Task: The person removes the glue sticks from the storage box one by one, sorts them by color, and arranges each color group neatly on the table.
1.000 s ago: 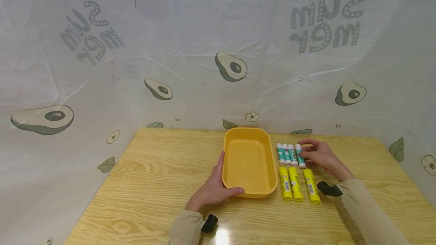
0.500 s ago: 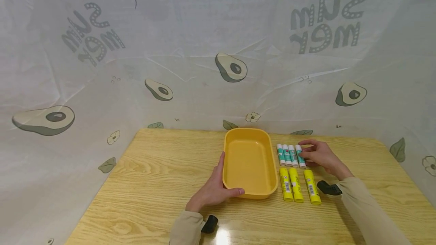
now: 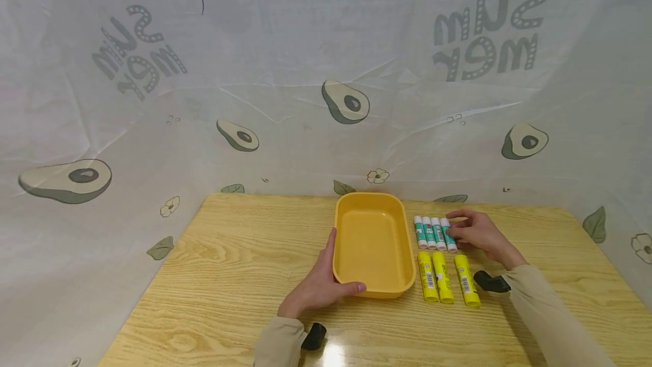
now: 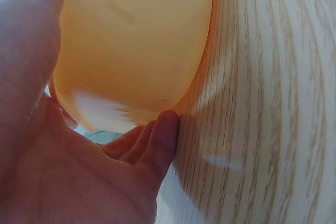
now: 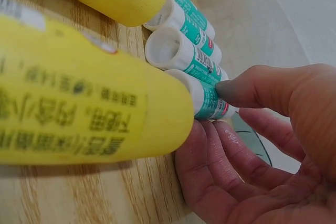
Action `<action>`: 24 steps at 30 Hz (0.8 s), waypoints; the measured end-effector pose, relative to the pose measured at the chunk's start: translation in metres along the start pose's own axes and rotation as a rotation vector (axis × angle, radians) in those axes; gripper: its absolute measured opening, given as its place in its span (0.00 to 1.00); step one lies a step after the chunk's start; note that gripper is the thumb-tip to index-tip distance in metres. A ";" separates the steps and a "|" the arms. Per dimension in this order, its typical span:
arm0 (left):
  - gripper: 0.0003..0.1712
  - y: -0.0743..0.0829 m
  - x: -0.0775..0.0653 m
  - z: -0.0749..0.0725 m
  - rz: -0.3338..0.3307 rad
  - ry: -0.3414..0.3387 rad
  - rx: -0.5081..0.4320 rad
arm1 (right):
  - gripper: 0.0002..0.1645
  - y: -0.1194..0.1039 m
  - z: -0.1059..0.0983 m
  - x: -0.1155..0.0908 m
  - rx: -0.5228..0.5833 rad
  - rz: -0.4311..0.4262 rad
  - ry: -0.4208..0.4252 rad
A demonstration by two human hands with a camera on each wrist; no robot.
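Observation:
In the head view my right hand [image 3: 476, 234] pinches a green-and-white glue stick [image 3: 448, 235] at the right end of a row. Its thumb lies on the label and the fingertips are at the outer side, as the right wrist view shows. Three matching glue sticks [image 3: 429, 233] lie side by side to its left. My left hand [image 3: 318, 283] holds the near left corner of a yellow plastic tray [image 3: 337, 242], thumb along the front rim and fingers against the left wall. The wall also shows close up in the left wrist view [image 4: 136, 35].
Three larger yellow glue sticks lie nearer me: two close together [image 3: 442, 277] and one apart at the right [image 3: 466, 280], under the right wrist. The tray's bottom is bare. A printed white curtain [image 3: 295, 146] hangs behind the wooden table [image 3: 229, 276].
The pinched green-and-white glue stick has slid slightly left, narrowing the gap to the row. My left hand and the tray stay in place.

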State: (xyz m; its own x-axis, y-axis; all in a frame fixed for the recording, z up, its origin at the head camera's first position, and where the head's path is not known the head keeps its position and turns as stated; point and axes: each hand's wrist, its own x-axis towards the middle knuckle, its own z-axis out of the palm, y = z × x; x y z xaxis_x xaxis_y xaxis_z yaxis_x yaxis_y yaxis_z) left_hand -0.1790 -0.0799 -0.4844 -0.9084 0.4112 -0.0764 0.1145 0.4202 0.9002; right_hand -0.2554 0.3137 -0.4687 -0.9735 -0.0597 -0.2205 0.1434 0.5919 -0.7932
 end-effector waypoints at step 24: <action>0.77 -0.003 0.001 -0.001 -0.006 0.000 0.015 | 0.36 0.004 -0.007 -0.008 0.021 0.021 -0.037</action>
State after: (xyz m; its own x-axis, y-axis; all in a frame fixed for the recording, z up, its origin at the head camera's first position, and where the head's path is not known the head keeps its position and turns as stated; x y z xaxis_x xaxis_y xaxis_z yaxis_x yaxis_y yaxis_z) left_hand -0.1808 -0.0817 -0.4864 -0.9089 0.4088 -0.0821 0.1148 0.4347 0.8932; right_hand -0.2486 0.3226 -0.4660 -0.9630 -0.0775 -0.2581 0.1679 0.5764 -0.7997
